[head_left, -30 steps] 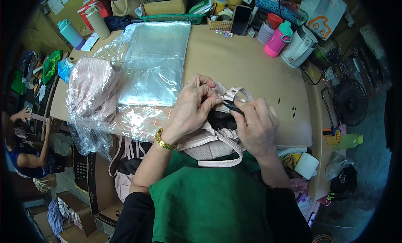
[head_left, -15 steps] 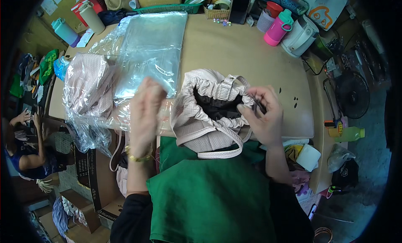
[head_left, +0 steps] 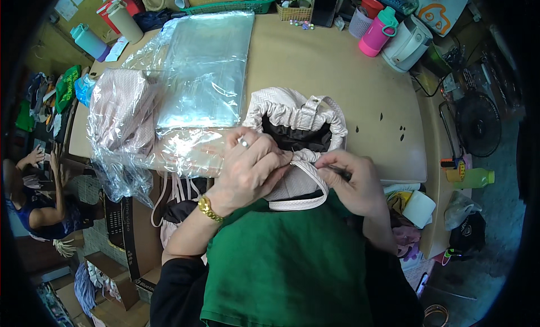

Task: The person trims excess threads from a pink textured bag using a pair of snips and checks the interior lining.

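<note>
A pale pink drawstring-style bag [head_left: 289, 104] with a gathered rim, dark lining and a strap stands at the table's near edge, its mouth facing up. My left hand [head_left: 253, 166] is closed, fingertips pinching the near side of the gathered rim. Close by on the right, my right hand [head_left: 354, 183] is closed too, thumb and finger together at the same rim. A small dark tool [head_left: 340, 172] lies within its fingers, mostly hidden, so its kind is unclear. Below the hands the bag's looped strap [head_left: 298, 204] hangs over green cloth [head_left: 281, 259] on my lap.
A stack of clear plastic bags [head_left: 208, 68] lies left on the table [head_left: 304, 57], beside a plastic-wrapped pink bag [head_left: 124, 110]. Bottles, a basket [head_left: 294, 13] and a phone [head_left: 325, 6] line the back. A black fan [head_left: 478, 124] stands right. Another person [head_left: 48, 209] works at far left.
My left hand has moved right and down from beside the bag onto its near rim. My right hand has come lower, toward the left hand. The bag's mouth shows more of its lining.
</note>
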Tool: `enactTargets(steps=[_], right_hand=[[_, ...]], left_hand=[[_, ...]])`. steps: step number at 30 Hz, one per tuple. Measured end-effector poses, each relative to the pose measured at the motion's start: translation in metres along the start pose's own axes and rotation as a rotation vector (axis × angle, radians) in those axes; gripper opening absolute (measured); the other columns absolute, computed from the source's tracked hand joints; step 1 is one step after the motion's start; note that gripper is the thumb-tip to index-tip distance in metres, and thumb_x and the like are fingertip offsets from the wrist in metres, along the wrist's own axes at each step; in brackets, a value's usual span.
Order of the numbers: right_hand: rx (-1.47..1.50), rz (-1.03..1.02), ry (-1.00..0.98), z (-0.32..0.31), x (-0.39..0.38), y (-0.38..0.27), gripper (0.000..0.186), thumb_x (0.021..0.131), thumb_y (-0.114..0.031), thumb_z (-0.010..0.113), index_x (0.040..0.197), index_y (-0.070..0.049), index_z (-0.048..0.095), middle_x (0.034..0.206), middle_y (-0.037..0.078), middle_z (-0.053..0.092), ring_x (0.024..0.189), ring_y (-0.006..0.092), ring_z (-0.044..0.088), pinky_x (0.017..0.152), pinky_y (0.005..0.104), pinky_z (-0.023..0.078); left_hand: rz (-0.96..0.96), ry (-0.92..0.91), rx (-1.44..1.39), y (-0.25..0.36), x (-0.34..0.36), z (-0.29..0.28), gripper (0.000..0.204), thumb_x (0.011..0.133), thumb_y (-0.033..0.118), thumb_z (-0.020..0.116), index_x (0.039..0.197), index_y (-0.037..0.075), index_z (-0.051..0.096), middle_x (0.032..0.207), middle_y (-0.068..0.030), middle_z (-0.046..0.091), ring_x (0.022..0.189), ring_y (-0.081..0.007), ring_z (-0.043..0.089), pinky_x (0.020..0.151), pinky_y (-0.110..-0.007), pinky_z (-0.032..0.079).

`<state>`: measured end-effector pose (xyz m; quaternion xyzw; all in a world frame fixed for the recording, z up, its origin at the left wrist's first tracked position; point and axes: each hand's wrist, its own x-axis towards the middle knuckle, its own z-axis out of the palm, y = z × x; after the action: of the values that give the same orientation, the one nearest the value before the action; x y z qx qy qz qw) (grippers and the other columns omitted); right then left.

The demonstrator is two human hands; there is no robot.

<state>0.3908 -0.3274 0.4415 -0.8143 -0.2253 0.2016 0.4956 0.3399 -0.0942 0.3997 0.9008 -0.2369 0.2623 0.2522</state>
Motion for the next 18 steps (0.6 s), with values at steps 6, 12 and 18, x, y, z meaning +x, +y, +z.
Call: enactTargets(steps=[6, 12, 18], right_hand=[[0.088, -0.014, 0.026, 0.021, 0.002, 0.025, 0.033, 0.095, -0.027, 0.062, 0.088, 0.005, 0.065, 0.067, 0.004, 0.062, 0.062, 0.0090, 0.055, 0.058, 0.0298, 0.044], [0.786, 0.108, 0.168, 0.048, 0.015, 0.051, 0.011, 0.088, -0.011, 0.072, 0.088, 0.000, 0.071, 0.073, -0.001, 0.064, 0.064, 0.0032, 0.054, 0.056, 0.0202, 0.041], [0.570, -0.022, 0.229, 0.053, 0.028, 0.056, 0.014, 0.086, -0.010, 0.073, 0.091, 0.003, 0.072, 0.078, 0.006, 0.070, 0.073, 0.0097, 0.064, 0.067, 0.0252, 0.052]], left_hand=[[0.114, 0.320, -0.033, 0.008, -0.004, 0.023, 0.026, 0.062, 0.009, 0.080, 0.086, 0.010, 0.071, 0.079, 0.0009, 0.060, 0.079, -0.0154, 0.062, 0.081, -0.036, 0.036], [0.155, 0.341, 0.028, 0.018, -0.007, 0.033, 0.018, 0.068, 0.007, 0.079, 0.084, 0.010, 0.072, 0.081, 0.0020, 0.062, 0.079, -0.0138, 0.063, 0.086, -0.033, 0.043], [-0.219, 0.411, -0.236, 0.024, -0.014, 0.041, 0.030, 0.071, 0.007, 0.082, 0.098, 0.001, 0.070, 0.105, -0.0109, 0.056, 0.081, -0.0222, 0.062, 0.076, -0.032, 0.051]])
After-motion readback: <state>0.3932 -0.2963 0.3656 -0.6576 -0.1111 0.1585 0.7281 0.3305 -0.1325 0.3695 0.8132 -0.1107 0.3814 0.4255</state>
